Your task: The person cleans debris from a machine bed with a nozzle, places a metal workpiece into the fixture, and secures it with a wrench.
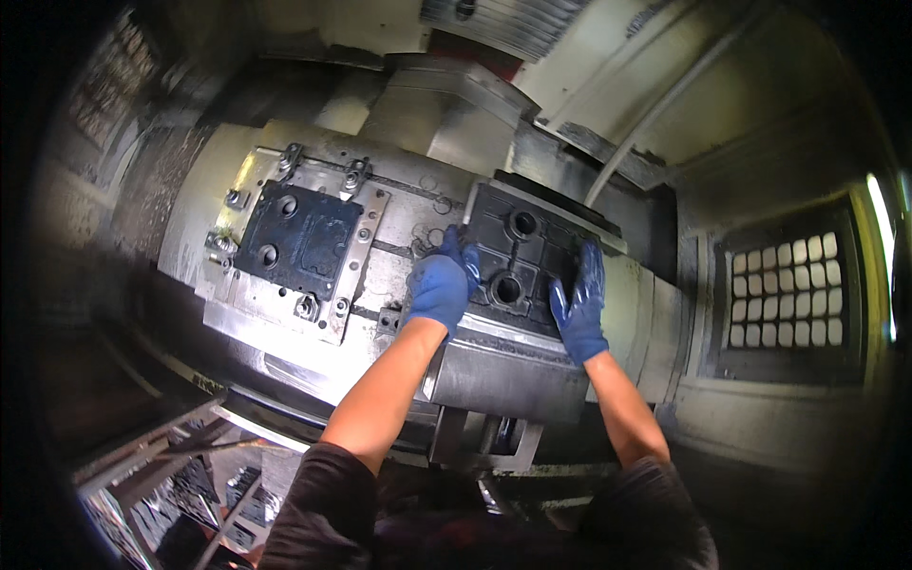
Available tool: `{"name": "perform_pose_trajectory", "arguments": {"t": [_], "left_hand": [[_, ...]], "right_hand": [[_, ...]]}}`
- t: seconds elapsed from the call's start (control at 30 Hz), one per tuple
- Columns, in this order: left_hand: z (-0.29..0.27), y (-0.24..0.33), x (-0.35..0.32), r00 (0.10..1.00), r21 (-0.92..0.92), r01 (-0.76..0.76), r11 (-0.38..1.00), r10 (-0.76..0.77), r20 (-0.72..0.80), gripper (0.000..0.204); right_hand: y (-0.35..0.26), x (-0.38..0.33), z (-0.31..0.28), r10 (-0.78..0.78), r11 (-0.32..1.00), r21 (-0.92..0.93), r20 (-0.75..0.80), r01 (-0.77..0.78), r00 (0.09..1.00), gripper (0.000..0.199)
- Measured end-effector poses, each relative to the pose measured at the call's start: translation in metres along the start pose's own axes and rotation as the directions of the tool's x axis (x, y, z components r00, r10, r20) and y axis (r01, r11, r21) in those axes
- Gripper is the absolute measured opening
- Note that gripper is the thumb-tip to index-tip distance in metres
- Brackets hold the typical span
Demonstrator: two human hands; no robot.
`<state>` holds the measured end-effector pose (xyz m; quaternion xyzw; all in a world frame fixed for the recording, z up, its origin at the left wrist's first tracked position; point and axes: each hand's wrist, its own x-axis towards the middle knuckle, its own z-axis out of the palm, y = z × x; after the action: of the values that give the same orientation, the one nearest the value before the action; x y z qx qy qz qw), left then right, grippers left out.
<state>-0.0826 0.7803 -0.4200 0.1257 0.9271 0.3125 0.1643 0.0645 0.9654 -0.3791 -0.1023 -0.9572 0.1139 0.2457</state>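
Observation:
A dark cast metal plate [541, 249] with two raised round holes sits between the jaws of a machine vise [518, 333], right of the middle. My left hand [445, 285], in a blue glove, grips the plate's left edge with its thumb toward the plate. At the opposite edge my right hand [582, 302], gloved alike, holds on with fingers stretched along the side and thumb over the top. The undersides of the fingers are hidden.
Left on the machine table [385, 275], a similar dark plate [299, 237] lies in a fixture with several bolted clamps [354, 176]. A slanting pipe [655, 114] stands behind the vise. A barred window [787, 290] is at right; metal parts [249, 494] lie at lower left.

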Motion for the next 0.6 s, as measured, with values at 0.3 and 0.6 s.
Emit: {"name": "perform_pose_trajectory", "arguments": {"t": [0.3, 0.6], "left_hand": [[-0.031, -0.001, -0.038, 0.98, -0.215, 0.116, 0.97, -0.077, 0.182, 0.086], [-0.011, -0.024, -0.022, 0.975, -0.1, 0.003, 0.995, 0.02, 0.223, 0.063]], "right_hand": [[0.017, -0.03, 0.003, 0.454, 0.84, 0.23, 0.2, -0.492, 0.868, 0.092], [-0.004, -0.016, 0.002, 0.477, 0.864, 0.077, 0.19, -0.498, 0.858, 0.071]]}}
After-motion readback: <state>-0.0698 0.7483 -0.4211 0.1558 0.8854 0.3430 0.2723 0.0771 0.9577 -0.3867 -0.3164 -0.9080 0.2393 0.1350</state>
